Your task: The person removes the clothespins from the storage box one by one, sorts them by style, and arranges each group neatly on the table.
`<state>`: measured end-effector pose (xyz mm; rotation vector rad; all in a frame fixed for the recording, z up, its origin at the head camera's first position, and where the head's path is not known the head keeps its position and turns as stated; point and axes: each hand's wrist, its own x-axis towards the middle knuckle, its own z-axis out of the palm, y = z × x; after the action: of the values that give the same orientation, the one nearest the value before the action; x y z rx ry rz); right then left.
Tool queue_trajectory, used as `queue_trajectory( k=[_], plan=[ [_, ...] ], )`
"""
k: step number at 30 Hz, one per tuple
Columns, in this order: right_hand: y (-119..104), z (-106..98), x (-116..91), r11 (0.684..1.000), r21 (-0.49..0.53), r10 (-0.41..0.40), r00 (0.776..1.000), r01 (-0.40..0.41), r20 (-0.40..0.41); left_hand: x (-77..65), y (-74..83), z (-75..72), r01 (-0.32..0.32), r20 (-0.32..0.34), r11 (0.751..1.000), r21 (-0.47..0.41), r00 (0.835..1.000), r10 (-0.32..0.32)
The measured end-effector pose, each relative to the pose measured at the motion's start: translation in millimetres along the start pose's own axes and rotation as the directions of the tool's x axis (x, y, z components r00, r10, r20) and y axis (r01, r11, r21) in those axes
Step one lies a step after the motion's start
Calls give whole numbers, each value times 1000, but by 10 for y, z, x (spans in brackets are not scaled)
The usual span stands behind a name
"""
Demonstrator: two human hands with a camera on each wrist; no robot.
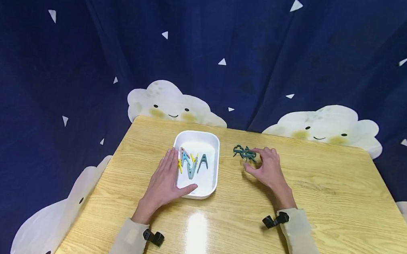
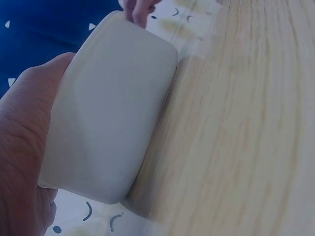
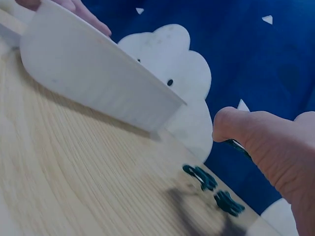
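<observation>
A white plastic tray [image 1: 205, 183] holds several clothespins [image 1: 191, 170] in pink, light blue, yellow and grey-green. My left hand [image 1: 164, 178] rests along its left rim with straight fingers, the thumb stretched over the near left corner. To the tray's right, dark green plastic clips [image 1: 238, 150] lie on the table. My right hand [image 1: 268, 169] is over them, pinching a dark green clip [image 3: 239, 147] between thumb and fingers. In the right wrist view that clip is mostly hidden by the thumb, and two table clips [image 3: 229, 203] lie below it.
The light wooden table [image 1: 327, 202] ends at the back against a dark blue curtain [image 1: 204, 30] with white triangles and smiling clouds. Both sleeves carry black wrist straps [image 1: 276, 220].
</observation>
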<state>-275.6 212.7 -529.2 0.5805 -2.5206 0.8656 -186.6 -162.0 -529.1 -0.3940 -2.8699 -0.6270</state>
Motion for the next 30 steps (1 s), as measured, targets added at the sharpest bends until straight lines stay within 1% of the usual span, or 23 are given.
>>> queue_trajectory(
  k=[6, 13, 19, 25, 30],
  plan=[
    [196, -59, -64, 999, -3, 40, 999, -41, -16, -2, 7, 2, -4, 3, 1000, 5, 1000, 4],
    [398, -78, -118, 996, -5, 94, 995, -94, -30, -8, 4, 0, -9, -4, 1000, 2, 1000, 9],
    [554, -36, -167, 989, -24, 148, 989, -148, 1, -13, 10, -11, -11, -8, 1000, -7, 1000, 11],
    [673, 4, -213, 985, -25, 173, 985, -173, 19, -16, 16, -11, -1, -3, 1000, -8, 1000, 1],
    [748, 6, -196, 983, -23, 182, 982, -181, 48, -16, 21, -17, 4, 6, 1000, -2, 1000, -4]
  ],
)
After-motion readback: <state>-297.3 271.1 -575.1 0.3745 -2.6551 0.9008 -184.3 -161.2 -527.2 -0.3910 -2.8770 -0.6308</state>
